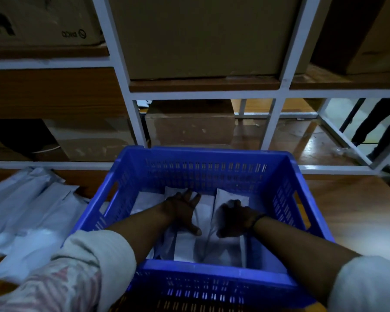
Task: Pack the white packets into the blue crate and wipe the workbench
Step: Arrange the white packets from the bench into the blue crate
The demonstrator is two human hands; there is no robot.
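Note:
A blue slatted crate (203,174) stands on the wooden workbench (347,206) in front of me. Several white packets (187,246) lie inside it. My left hand (185,210) lies flat with spread fingers, pressing on the packets in the middle of the crate. My right hand (233,218) is beside it, fingers curled over the top edge of a packet (231,195) on the right side. A pile of white packets (25,217) lies on the bench left of the crate.
A white metal shelf frame (277,113) rises behind the bench, holding cardboard boxes (203,34). More boxes (189,124) sit low behind it. A person's dark legs (374,122) stand at the far right. Bare bench surface lies right of the crate.

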